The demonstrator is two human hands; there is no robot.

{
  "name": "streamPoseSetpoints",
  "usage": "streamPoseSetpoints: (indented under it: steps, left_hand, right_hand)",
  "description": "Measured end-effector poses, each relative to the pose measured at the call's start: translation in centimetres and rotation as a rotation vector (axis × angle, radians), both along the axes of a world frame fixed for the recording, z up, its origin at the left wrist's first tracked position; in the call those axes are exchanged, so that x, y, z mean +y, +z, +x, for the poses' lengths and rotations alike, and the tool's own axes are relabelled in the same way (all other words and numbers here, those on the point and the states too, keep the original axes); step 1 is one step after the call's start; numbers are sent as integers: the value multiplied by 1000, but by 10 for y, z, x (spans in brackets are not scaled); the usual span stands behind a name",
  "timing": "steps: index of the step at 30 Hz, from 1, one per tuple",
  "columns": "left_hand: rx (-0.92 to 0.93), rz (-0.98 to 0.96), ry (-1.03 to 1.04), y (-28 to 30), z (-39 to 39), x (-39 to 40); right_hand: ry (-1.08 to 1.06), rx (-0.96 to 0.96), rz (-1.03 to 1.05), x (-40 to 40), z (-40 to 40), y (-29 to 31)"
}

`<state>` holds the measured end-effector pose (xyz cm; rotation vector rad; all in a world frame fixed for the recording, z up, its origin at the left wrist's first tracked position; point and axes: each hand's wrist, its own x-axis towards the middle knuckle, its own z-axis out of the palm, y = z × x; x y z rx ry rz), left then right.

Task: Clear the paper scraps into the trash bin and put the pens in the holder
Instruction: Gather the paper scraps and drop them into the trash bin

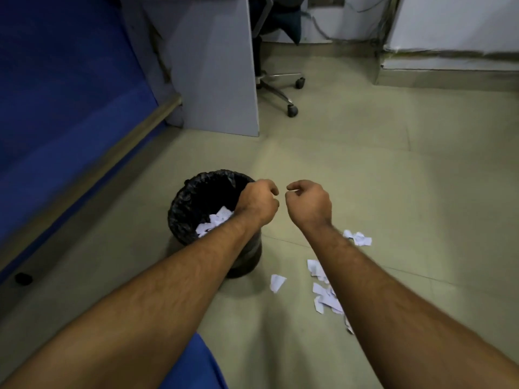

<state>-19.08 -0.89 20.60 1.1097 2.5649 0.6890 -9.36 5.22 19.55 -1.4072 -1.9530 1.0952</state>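
Note:
A black trash bin (pixel 182 197) lined with a black bag stands on the floor, and white paper scraps (pixel 214 220) lie inside it. My left hand (pixel 257 202) hangs over the bin's right rim with its fingers loosely curled down, and nothing shows in it. Just right of the bin, my right hand (pixel 309 203) hangs the same way with nothing visible in it. Several more scraps (pixel 325 296) lie on the floor under my right forearm. A single piece (pixel 276 282) and a small cluster (pixel 358 237) lie nearby. No pens or holder are in view.
A blue partition (pixel 56 94) with a wooden rail runs along the left. A grey desk panel (pixel 216 66) and a wheeled office chair base (pixel 280 85) stand behind the bin. A small black object (pixel 23 278) lies at the left. Blue fabric (pixel 196 366) shows at the bottom edge.

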Motion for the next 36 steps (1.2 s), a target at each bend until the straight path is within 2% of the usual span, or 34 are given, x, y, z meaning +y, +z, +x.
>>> streamPoseSetpoints:
  steps: [4, 9, 12, 14, 17, 19, 22, 25, 27, 29, 31, 36]
  left_hand:
    - [-119, -97, -152, -39, 45, 31]
    - [-189, -322, -398, -146, 126, 30]
    - [-41, -445, -435, -206, 155, 6]
    - [56, -499, -410, -229, 158, -3]
    - [-25, -631, -489, -245, 161, -4]
    - [38, -677, -591, -252, 168, -6]
    - [148, -590, -678, -256, 177, -16]
    - [284, -421, -634, -256, 186, -18]
    - [349, -417, -629, -258, 193, -14]
    - [256, -515, -639, -264, 200, -11]
    - [211, -602, -677, -260, 206, -11]
    - [254, -491, -682, -255, 217, -14]
  right_hand:
    - [-30, -96, -58, 21, 62, -35]
    - [130, -508, -182, 21, 155, -140]
    - [122, -743, -194, 2, 190, -191]
    - [87, -815, -161, -12, 205, -216]
    - [79, -794, -187, -26, 219, -241]
    - [130, -779, -93, -35, 224, -248]
    - [220, -679, 38, -41, 230, -251]
    - [258, -640, 64, -40, 239, -251]
    - [271, -686, 72, -40, 244, -253]
    - [269, -698, 101, -40, 246, -253]
    - [266, -636, 70, -39, 244, -251]
    - [267, -534, -88, -34, 243, -247]
